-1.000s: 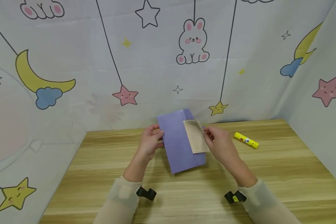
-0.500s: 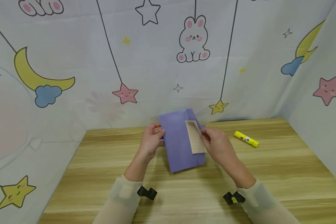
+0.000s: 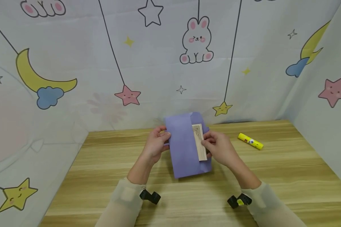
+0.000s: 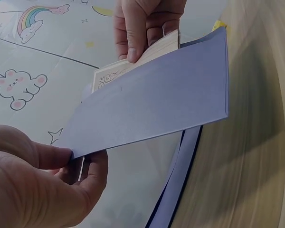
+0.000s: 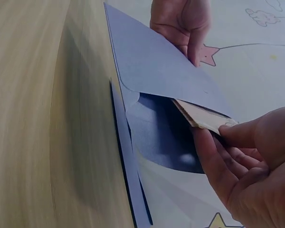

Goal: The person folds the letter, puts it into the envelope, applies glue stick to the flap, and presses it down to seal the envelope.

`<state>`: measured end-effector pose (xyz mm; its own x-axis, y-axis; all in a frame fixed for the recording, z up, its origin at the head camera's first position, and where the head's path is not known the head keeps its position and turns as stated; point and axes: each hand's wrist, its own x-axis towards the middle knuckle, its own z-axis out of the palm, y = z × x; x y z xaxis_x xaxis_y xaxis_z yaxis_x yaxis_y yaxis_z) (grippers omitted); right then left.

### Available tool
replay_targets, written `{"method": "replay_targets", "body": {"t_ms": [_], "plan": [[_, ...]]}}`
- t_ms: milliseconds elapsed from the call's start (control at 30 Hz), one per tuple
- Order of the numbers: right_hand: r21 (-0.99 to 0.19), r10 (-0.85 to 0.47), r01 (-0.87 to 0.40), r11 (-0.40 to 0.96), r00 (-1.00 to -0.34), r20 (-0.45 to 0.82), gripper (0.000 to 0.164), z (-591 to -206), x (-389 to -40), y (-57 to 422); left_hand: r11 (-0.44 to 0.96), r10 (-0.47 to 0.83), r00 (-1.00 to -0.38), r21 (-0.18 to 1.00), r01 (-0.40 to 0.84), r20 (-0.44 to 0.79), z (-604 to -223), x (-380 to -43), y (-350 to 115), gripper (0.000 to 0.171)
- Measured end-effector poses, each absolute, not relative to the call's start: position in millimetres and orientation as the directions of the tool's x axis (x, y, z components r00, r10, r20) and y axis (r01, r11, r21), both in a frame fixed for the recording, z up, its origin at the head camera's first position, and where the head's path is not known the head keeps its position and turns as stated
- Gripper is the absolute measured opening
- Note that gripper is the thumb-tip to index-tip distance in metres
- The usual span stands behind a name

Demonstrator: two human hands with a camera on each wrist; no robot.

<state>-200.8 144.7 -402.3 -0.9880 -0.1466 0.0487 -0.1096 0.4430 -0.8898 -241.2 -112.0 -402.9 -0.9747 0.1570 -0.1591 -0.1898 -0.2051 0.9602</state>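
Envelope (image 3: 183,146), mid-frame, pinched in my left hand (image 3: 155,144); card (image 3: 199,145), part-hidden inside, pinched in my right hand (image 3: 221,147); yellow tube (image 3: 255,143), frame right, label (image 3: 248,140) illegible

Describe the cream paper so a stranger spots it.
Over the wood-grain table, the left hand grips a purple envelope. The cream paper juts from its open side, pinched by the right hand; dark swirls set it apart from the plain envelope.

Cream paper (image 3: 199,144) partly inside purple envelope (image 3: 183,146)
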Motion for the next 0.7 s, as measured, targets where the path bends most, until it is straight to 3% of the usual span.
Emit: {"method": "replay_targets", "body": {"t_ms": [300,467,700], "plan": [[-0.926,-0.117,-0.027,0.376,-0.993,-0.018,0.022,-404.5,-202.9,148.8,-0.166,0.211,-0.968,0.971,-0.173,-0.137,-400.4,-239.0,-113.3,0.041],[-0.934,-0.052,-0.025,0.356,-0.999,0.007,0.022,-400.7,-203.4,150.1,-0.129,0.267,-0.957,0.980,-0.154,-0.115,-397.1,-236.5,-113.9,0.044],[-0.956,-0.063,-0.023,0.291,-0.998,0.005,0.024,-398.6,-203.8,152.6,-0.152,0.297,-0.947,0.973,-0.172,-0.121,-395.4,-235.6,-115.3,0.044]]}}
